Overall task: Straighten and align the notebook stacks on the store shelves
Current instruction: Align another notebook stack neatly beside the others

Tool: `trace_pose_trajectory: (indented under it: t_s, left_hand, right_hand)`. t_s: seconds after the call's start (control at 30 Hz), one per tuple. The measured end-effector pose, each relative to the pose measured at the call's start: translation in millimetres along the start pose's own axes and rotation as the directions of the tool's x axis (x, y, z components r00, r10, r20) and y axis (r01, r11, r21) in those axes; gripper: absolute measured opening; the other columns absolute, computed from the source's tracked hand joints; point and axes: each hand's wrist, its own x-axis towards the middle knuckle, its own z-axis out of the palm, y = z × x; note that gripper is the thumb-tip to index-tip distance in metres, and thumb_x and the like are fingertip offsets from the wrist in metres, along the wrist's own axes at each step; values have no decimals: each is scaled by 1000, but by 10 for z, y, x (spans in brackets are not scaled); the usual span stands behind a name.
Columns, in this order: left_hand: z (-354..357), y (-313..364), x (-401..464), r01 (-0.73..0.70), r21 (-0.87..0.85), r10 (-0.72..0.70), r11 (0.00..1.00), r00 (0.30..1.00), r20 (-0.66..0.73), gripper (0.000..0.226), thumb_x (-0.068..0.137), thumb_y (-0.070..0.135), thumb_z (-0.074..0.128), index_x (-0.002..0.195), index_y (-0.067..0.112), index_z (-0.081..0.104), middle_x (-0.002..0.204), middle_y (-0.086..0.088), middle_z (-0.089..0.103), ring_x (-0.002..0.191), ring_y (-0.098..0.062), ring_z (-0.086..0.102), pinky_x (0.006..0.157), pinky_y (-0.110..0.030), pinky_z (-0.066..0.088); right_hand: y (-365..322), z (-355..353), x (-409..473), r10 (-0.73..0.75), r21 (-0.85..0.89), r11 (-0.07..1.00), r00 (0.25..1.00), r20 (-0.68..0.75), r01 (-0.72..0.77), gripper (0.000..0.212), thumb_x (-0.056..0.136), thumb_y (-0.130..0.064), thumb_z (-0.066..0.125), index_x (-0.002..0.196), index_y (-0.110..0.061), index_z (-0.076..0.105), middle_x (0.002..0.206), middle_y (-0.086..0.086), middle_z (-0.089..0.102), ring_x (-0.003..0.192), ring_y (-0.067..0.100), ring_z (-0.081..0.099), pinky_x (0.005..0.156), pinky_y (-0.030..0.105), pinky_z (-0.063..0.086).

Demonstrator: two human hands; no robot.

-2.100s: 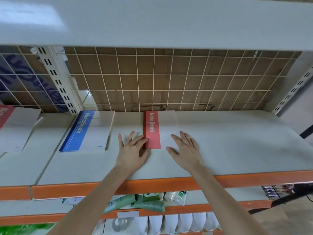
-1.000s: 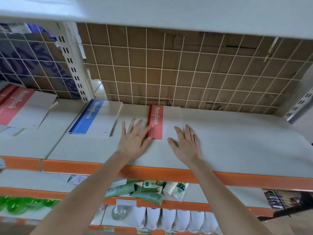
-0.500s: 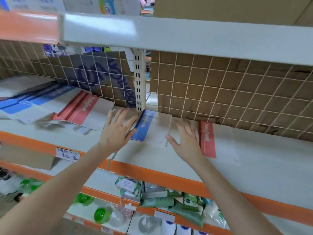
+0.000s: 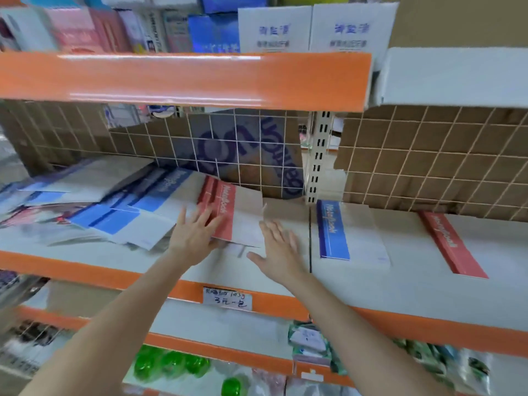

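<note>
Both hands have moved left since the earlier frames, away from the single red notebook on the right bay and past the blue notebook, and they are now at the messy pile on the left bay of the same shelf. The left hand has its fingers spread and lies over the lower left part of a tilted red notebook, which sits on top of other loose notebooks. The right hand is open too, fingers apart, just beside the right lower corner of that red notebook; if it touches the cover or only the shelf, I cannot tell, because the picture is blurred. To the left, a heap of blue notebooks lies fanned out at different angles. These notebooks look thin and light, with soft paper covers that bend easily and probably slide well on each other, so I think pushing with flat palms on the two side edges is better than pinching one corner, which can fold the cover. In my judgement the next step is to square the red notebook with the shelf edge and then gather the blue ones under it. An orange rail with a small price tag runs along the front.
</note>
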Motion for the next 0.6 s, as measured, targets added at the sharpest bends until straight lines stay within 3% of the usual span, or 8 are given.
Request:
trace_pose_trajectory:
  t_s: [0.13, 0.3, 0.47, 0.53, 0.6]
  left_hand:
    - [21, -58, 56, -81, -18, 82, 997, 997, 14, 61, 98, 48, 27, 151, 28, 3, 158, 1, 9, 145, -21, 0, 114, -49, -7]
    - [93, -6, -48, -130, -20, 127, 991, 986, -105, 57, 99, 50, 17, 151, 29, 6, 158, -1, 9, 145, -20, 3, 114, -48, -8]
    - [156, 29, -209, -139, -25, 134, 990, 981, -142, 54, 101, 42, 23, 151, 25, 12, 158, -7, 12, 145, -22, 11, 114, -49, -7]
    - [120, 26, -274, -200, -18, 189, 980, 946, -263, 55, 92, 33, 54, 143, 19, 38, 147, -18, 37, 134, -30, 39, 113, -53, 15]
    - [72, 38, -313, -268, 10, 250, 963, 883, -398, 58, 61, 13, 84, 116, 11, 67, 115, -23, 64, 104, -38, 64, 93, -57, 44]
  right_hand:
    - [-145, 112, 179, 29, 28, 999, 1000, 3, -29, 78, 92, -55, 44, 152, -19, 9, 160, 1, 1, 146, 14, -4, 117, 42, -5]
    - [-218, 240, 265, 49, 6, 999, 997, 62, -50, 76, 94, -56, 40, 152, -21, 7, 160, 1, -2, 147, 16, -3, 115, 42, -4]
    - [-225, 287, 226, 38, 10, 999, 996, 75, -39, 66, 98, -44, 39, 152, -23, 8, 160, 0, 3, 146, 14, 1, 116, 40, -1]
    - [-193, 265, 161, -6, -10, 1000, 998, 55, 7, 63, 99, -25, 42, 152, -24, 8, 160, -1, 3, 146, 12, 2, 117, 36, 0]
    - [-168, 216, 85, -47, -35, 998, 999, 16, 48, 69, 95, -5, 39, 152, -24, 7, 160, 0, 4, 146, 11, 3, 116, 32, 0]
